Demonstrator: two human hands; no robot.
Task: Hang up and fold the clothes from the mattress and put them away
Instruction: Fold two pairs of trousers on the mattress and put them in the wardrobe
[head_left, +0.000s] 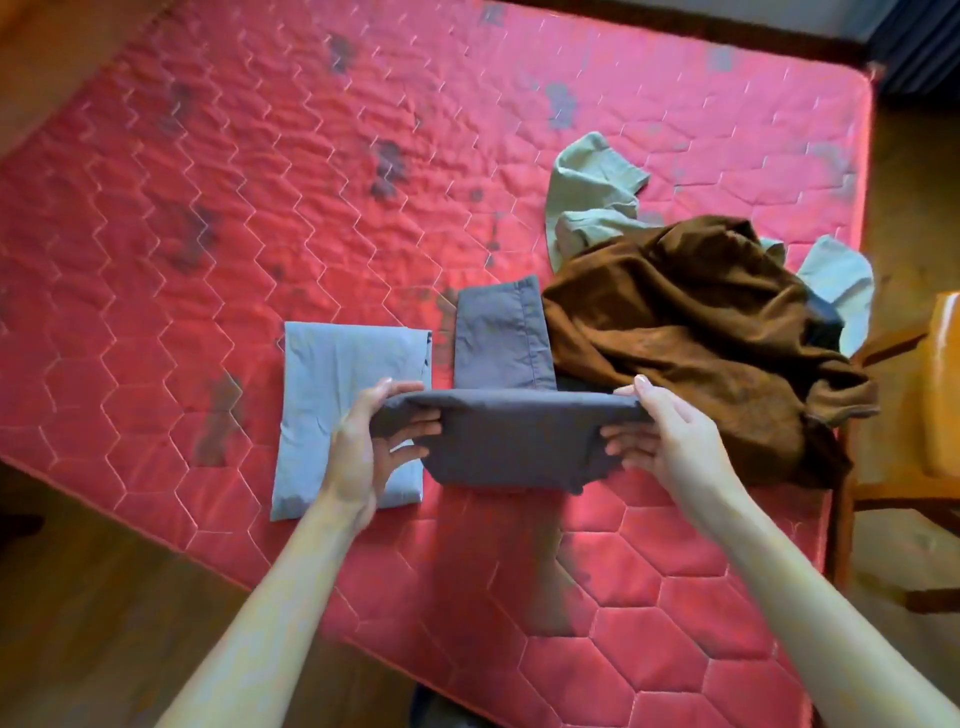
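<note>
Dark grey garment (511, 441) partly folded, held by both ends just above the red quilted mattress (260, 208), near its front edge. Left hand (363, 441): thumb on top of the fold, fingers curled underneath, grip clamped on the left end. Right hand (670, 441) mirrors it, grip clamped on the right end. Both bare forearms reach forward, wrists turned inward. A strip of the same grey cloth lies flat beyond the fold. Light blue folded garment (337, 374) lies flat just left, partly under the left hand. Brown garment (691, 332) heaped to the right, on top of a pale green garment (592, 187). Wooden chair (945, 384) at the right edge.
</note>
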